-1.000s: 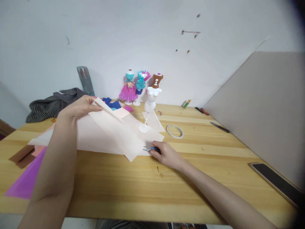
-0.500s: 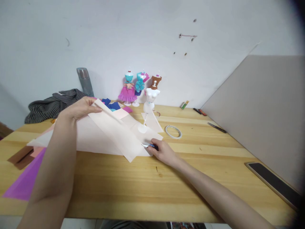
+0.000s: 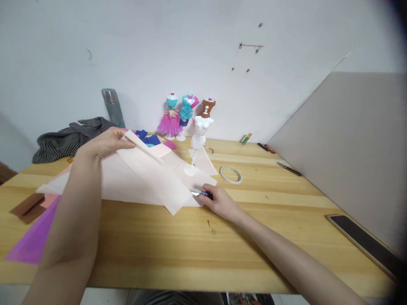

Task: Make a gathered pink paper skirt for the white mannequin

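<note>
Well, left hand (image 3: 106,143) pinches pale paper (image 3: 154,178), right hand (image 3: 219,202) grips snips (image 3: 203,193) — grey bottle (image 3: 115,111), contents hidden.

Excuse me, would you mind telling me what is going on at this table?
A person holds one end of a folded pale pink sheet in the left hand. The right hand grips small blue-handled scissors, their blades at the sheet's lower right edge; whether they are cutting is unclear. A bare white mannequin stands just beyond the scissors, with three dressed mannequins farther back by the wall.
</note>
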A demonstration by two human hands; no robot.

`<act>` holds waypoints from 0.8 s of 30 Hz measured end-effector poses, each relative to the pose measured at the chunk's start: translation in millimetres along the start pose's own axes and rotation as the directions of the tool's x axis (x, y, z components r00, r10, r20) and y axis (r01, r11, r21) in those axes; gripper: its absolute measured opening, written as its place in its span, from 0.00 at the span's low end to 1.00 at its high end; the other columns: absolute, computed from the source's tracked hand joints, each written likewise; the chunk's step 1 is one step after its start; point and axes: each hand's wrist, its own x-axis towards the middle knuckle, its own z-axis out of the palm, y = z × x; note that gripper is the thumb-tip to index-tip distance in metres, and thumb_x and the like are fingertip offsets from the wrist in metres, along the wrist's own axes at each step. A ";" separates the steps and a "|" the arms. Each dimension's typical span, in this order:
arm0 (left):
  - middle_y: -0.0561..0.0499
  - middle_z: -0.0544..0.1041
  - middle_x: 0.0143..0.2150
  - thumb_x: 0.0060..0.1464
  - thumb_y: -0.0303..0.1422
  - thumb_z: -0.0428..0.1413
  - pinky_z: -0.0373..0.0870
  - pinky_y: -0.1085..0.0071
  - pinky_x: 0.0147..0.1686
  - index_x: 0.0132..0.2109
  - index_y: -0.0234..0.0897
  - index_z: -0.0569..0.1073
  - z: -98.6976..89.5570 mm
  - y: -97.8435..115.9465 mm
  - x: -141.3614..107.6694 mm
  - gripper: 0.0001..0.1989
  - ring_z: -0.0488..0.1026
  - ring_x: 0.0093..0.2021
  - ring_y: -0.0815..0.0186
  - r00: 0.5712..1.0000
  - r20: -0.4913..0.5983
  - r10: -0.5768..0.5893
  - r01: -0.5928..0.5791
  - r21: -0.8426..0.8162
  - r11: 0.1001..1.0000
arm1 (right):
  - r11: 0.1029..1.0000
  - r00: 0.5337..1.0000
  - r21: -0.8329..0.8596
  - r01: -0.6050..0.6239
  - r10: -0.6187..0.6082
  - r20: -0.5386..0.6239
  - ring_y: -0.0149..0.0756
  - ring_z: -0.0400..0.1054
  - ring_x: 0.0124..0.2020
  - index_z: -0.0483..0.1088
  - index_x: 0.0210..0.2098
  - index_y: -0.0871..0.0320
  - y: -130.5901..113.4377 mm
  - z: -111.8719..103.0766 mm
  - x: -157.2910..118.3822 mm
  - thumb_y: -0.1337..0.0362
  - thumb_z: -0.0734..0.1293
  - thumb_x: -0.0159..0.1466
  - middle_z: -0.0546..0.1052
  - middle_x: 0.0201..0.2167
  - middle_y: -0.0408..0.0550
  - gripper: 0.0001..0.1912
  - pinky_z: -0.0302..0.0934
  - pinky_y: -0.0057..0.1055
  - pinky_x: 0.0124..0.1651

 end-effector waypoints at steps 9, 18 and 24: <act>0.52 0.81 0.31 0.45 0.31 0.63 0.72 0.73 0.33 0.40 0.34 0.78 1.5 1.4 -3.2 0.12 0.75 0.29 0.70 1.000 0.005 -0.012 0.013 -0.074 0.997 | 0.997 0.997 0.026 0.070 -0.071 0.028 0.29 0.55 0.24 0.60 0.24 0.58 -6.7 0.8 -1.5 0.60 0.62 0.59 0.63 0.19 0.39 0.10 0.47 0.26 0.27; 0.51 0.82 0.32 0.45 0.32 0.63 0.72 0.73 0.31 0.39 0.33 0.78 -1.6 1.4 -3.8 0.12 0.76 0.30 0.68 1.000 -0.002 -0.013 0.013 -0.062 0.998 | 1.000 1.000 0.011 -0.006 0.006 0.013 0.30 0.56 0.24 0.63 0.25 0.58 -1.3 -4.2 -6.2 0.58 0.61 0.60 0.64 0.20 0.40 0.11 0.48 0.27 0.27; 0.51 0.82 0.33 0.44 0.31 0.63 0.72 0.73 0.32 0.42 0.35 0.78 -2.4 0.5 -2.9 0.15 0.76 0.31 0.67 1.000 -0.006 -0.014 0.013 -0.058 0.998 | 1.000 1.000 0.004 0.001 -0.001 -0.017 0.30 0.57 0.24 0.63 0.25 0.58 0.7 -2.0 -5.2 0.59 0.62 0.60 0.65 0.20 0.40 0.11 0.49 0.27 0.27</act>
